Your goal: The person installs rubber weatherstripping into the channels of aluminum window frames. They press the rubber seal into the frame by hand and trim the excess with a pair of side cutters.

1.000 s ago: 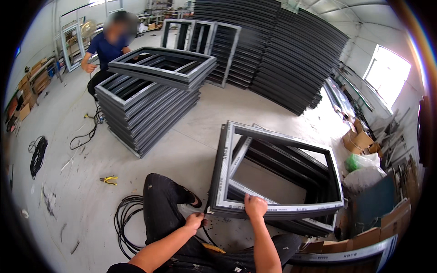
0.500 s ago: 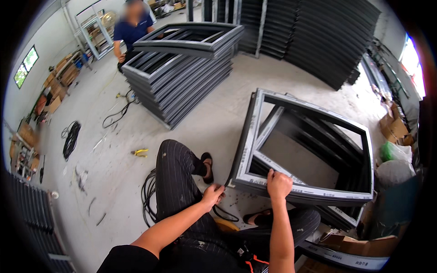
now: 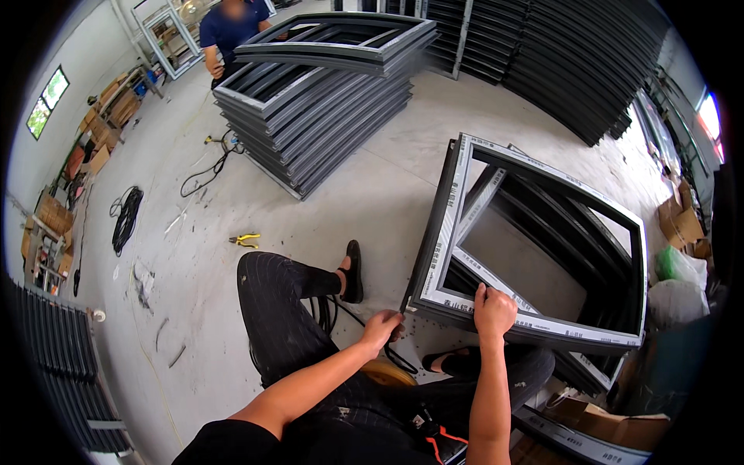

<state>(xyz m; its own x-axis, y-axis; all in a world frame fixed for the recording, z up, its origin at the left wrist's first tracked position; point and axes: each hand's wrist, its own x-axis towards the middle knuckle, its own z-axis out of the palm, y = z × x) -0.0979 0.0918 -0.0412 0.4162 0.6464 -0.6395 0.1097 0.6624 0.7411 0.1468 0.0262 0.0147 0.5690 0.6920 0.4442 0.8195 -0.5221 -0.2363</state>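
Note:
A dark grey window frame with pale printed film strips lies tilted on top of other frames in front of me, to the right. My right hand is closed over its near bar, the fingers curled over the inner edge. At the frame's near left corner, my left hand is closed in a pinch. Whatever lies between those fingertips is too small or hidden to make out. Through the frame's opening, crossed bars of the lower frames show.
A tall stack of dark frames stands ahead, with a person behind it. Yellow-handled pliers and a coiled black cable lie on the floor. Cardboard boxes and plastic bags line the right side.
The whole view has shifted. My left leg has swung outward and that foot now lies flatter on the floor. Both hands stay at the same parts of the window frame.

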